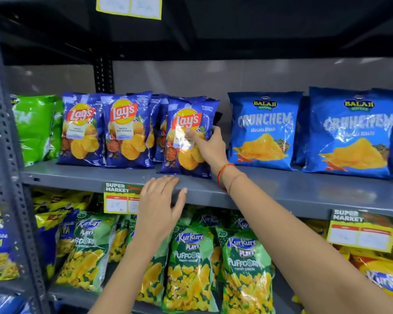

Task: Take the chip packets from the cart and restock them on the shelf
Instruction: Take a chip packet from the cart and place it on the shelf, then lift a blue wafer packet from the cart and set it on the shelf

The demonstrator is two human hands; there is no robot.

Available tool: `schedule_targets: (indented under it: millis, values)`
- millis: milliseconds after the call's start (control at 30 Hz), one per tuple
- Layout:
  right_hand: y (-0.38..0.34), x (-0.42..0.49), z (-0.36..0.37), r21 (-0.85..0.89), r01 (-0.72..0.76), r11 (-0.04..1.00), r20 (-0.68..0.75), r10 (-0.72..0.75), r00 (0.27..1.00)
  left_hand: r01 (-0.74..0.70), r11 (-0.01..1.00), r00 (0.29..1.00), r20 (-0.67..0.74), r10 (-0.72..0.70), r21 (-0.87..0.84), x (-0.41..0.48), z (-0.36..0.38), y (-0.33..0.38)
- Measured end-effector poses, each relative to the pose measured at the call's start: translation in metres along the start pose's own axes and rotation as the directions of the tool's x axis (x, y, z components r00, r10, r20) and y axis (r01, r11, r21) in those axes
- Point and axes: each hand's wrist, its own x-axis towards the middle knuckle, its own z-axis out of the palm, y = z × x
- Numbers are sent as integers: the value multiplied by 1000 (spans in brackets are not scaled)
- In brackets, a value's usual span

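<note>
A blue Lay's chip packet (186, 123) stands upright on the grey shelf (281, 186), third in a row of blue Lay's packets (125, 130). My right hand (210, 146) grips its right side, thumb across the front and fingers behind. More Lay's packets stand behind it. My left hand (159, 205) is open, fingers spread, hovering at the shelf's front edge just below that packet. The cart is out of view.
Green packets (34, 128) stand at the shelf's left end and blue Balaji Crunchem packets (263, 130) to the right. Kurkure Puffcorn packets (188, 268) fill the shelf below. Price tags (118, 198) hang on the shelf edge. A perforated steel upright (2, 132) stands at left.
</note>
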Motion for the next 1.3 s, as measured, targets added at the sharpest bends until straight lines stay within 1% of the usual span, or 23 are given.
schedule_targets:
  millis: [133, 200, 267, 333, 433, 500, 567, 667, 733, 767, 833, 867, 933, 967, 1033, 1100, 1133, 1167, 1200, 1233, 1267, 1300]
  values:
    - [-2, -24, -39, -64, 48, 997, -18, -50, 999, 16, 1000, 1000, -26, -16, -10, -1, 2, 4]
    - [-4, -44, -69, -45, 80, 996, -47, -82, 996, 45, 998, 996, -78, -48, -42, -3, 3, 15]
    - [-5, -68, -104, -29, 126, 992, -100, -128, 987, 43, 993, 988, -144, -58, -107, -6, 6, 36]
    - [-3, -98, -142, -27, 170, 985, -168, -172, 971, -21, 979, 982, -189, -18, -202, -11, 12, 66]
    - [6, -146, -204, -100, 172, 980, -282, -194, 940, -154, 913, 980, -174, 94, -379, -26, 31, 121]
    - [17, -179, -245, -149, 115, 982, -359, -162, 919, -228, 850, 973, -132, 188, -474, -44, 50, 158]
    - [32, -213, -285, -194, 36, 980, -436, -119, 892, -262, 781, 960, -69, 272, -566, -67, 73, 193]
    - [63, -268, -342, -246, -142, 959, -554, -19, 832, -235, 700, 926, 64, 372, -674, -113, 111, 240]
    - [88, -309, -375, -246, -279, 928, -629, 66, 775, -203, 665, 884, 158, 441, -719, -149, 137, 268]
    - [102, -330, -390, -239, -351, 905, -669, 109, 736, -186, 644, 852, 204, 481, -742, -167, 150, 281]
    - [133, -373, -418, -198, -486, 851, -742, 194, 641, -129, 616, 765, 317, 561, -777, -203, 175, 303]
    - [150, -396, -431, -171, -545, 821, -764, 239, 599, -95, 616, 715, 377, 589, -782, -220, 187, 313]
    - [181, -441, -454, -119, -676, 727, -794, 339, 504, -32, 638, 604, 494, 626, -769, -254, 210, 331]
    - [196, -463, -464, -65, -732, 678, -813, 390, 433, -3, 649, 542, 544, 641, -761, -269, 220, 339]
    - [224, -503, -481, 94, -799, 594, -832, 487, 265, 41, 647, 425, 599, 678, -761, -297, 241, 355]
    - [250, -537, -492, 302, -817, 491, -788, 611, 76, 52, 651, 315, 631, 709, -757, -322, 262, 371]
    - [262, -552, -496, 434, -790, 432, -734, 679, -32, 54, 666, 258, 654, 711, -744, -334, 273, 380]
    - [272, -564, -498, 547, -751, 369, -663, 739, -120, 57, 684, 204, 679, 705, -727, -346, 285, 389]
    - [282, -574, -499, 631, -709, 314, -597, 780, -186, 58, 705, 149, 704, 694, -707, -357, 298, 398]
    - [294, -584, -500, 683, -679, 269, -547, 804, -232, 61, 729, 96, 731, 676, -682, -368, 311, 407]
    - [307, -592, -500, 725, -646, 238, -505, 822, -263, 70, 757, 45, 760, 648, -650, -378, 325, 415]
    - [320, -597, -499, 751, -621, 225, -480, 832, -278, 84, 786, -2, 788, 615, -613, -388, 341, 423]
